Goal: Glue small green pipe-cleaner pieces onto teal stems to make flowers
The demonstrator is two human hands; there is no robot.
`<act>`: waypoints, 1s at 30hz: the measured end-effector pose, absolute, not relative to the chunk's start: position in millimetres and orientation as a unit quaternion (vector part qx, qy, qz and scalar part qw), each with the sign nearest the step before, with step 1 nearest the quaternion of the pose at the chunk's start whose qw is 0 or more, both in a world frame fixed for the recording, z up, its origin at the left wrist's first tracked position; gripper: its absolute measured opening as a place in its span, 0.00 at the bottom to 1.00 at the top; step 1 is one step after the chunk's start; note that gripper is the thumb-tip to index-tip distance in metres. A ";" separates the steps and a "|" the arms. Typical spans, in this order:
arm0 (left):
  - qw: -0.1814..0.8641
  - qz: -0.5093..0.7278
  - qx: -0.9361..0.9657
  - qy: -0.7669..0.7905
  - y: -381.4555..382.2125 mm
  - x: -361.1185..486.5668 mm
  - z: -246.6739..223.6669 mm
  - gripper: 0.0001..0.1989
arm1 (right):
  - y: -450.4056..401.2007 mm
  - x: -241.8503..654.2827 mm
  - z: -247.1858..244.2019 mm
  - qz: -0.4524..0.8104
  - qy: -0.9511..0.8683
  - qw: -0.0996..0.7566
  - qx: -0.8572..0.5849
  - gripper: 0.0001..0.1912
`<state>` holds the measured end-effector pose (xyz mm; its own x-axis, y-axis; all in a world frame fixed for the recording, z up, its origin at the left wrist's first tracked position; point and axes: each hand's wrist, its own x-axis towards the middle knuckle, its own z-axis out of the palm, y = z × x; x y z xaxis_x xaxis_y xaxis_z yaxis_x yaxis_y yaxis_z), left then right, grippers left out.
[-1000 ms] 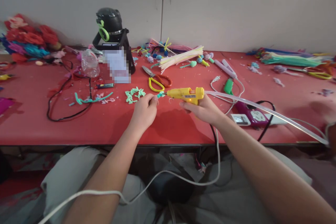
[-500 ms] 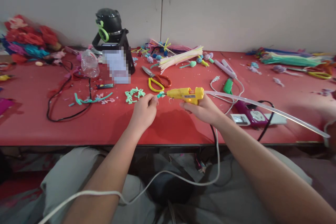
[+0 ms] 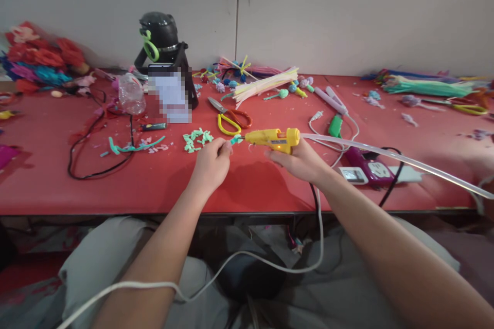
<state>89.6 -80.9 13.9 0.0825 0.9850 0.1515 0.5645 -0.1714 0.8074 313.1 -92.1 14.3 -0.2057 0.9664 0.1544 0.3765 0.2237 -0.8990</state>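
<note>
Your right hand (image 3: 300,161) grips the glue gun (image 3: 270,137). By its nozzle (image 3: 242,137), your left hand (image 3: 213,161) pinches a teal piece (image 3: 235,139).

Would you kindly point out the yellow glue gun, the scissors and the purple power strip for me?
Yellow glue gun (image 3: 270,137): head view, middle of its body.
Scissors (image 3: 225,110): head view, around the pivot.
Purple power strip (image 3: 364,165): head view, purple casing left of the white socket face.
</note>
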 end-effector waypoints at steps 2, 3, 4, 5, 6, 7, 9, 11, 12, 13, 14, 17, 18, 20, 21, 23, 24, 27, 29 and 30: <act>0.291 0.360 0.677 0.572 -81.3 89.4 14.0 0.15 | -91.3 314.0 13.4 0.375 -0.673 0.384 -0.509 0.07; 0.290 0.361 0.677 0.572 -81.4 89.4 13.9 0.15 | -90.8 314.6 12.8 0.374 -0.671 0.380 -0.515 0.07; 0.289 0.361 0.678 0.571 -81.5 89.4 13.7 0.15 | -90.2 315.3 12.2 0.374 -0.671 0.377 -0.518 0.07; 0.288 0.363 0.679 0.570 -81.5 89.4 13.6 0.15 | -89.6 316.1 11.5 0.373 -0.673 0.375 -0.517 0.07; 0.286 0.364 0.680 0.568 -81.4 89.4 13.6 0.15 | -88.9 317.0 10.9 0.370 -0.676 0.373 -0.517 0.08; 0.285 0.366 0.681 0.566 -81.4 89.3 13.7 0.15 | -88.3 318.1 10.4 0.365 -0.678 0.373 -0.518 0.08; 0.283 0.373 0.683 0.560 -81.2 89.2 14.4 0.15 | -86.7 321.1 9.6 0.346 -0.678 0.372 -0.532 0.11; 0.290 0.381 0.684 0.550 -81.7 89.3 15.3 0.14 | -84.0 325.1 8.7 0.313 -0.672 0.374 -0.557 0.13; 0.300 0.385 0.684 0.542 -82.4 89.6 15.7 0.14 | -81.9 327.4 8.0 0.296 -0.667 0.376 -0.571 0.13; 0.315 0.387 0.684 0.532 -83.6 90.3 15.9 0.14 | -79.1 329.9 7.1 0.280 -0.661 0.377 -0.586 0.14; 0.333 0.388 0.684 0.521 -85.3 91.4 15.9 0.14 | -75.8 332.3 5.9 0.267 -0.652 0.374 -0.603 0.16; 0.395 0.379 0.682 0.485 -94.2 97.7 14.8 0.14 | -63.5 337.8 1.0 0.237 -0.639 0.338 -0.649 0.21; 0.416 0.373 0.681 0.474 -98.1 100.6 14.2 0.14 | -59.6 338.6 -0.8 0.224 -0.643 0.323 -0.657 0.21; 0.452 0.363 0.674 0.457 -106.3 106.6 13.6 0.15 | -54.2 338.5 -3.2 0.193 -0.647 0.295 -0.676 0.19; 0.465 0.358 0.673 0.451 -110.1 109.1 13.6 0.16 | -53.3 337.8 -3.5 0.177 -0.646 0.279 -0.689 0.18; 0.483 0.359 0.669 0.436 -115.7 112.0 14.2 0.17 | -56.1 335.8 -1.5 0.146 -0.642 0.234 -0.716 0.18; 0.485 0.367 0.667 0.430 -117.3 112.4 14.8 0.17 | -59.6 335.1 0.8 0.131 -0.640 0.208 -0.728 0.20; 0.479 0.395 0.660 0.424 -118.3 110.0 16.8 0.15 | -74.1 336.9 10.0 0.080 -0.625 0.145 -0.763 0.27; 0.474 0.400 0.660 0.424 -118.1 108.1 18.0 0.15 | -82.3 342.8 14.9 0.060 -0.609 0.140 -0.778 0.27; 0.474 0.399 0.662 0.422 -118.3 107.7 18.4 0.15 | -84.9 347.1 16.3 0.075 -0.620 0.168 -0.763 0.27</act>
<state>107.7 -118.3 18.4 0.3256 0.9367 0.1285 0.1808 -0.1950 0.9640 347.1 -84.9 16.3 0.2199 0.9710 0.0941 0.9209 -0.1747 -0.3485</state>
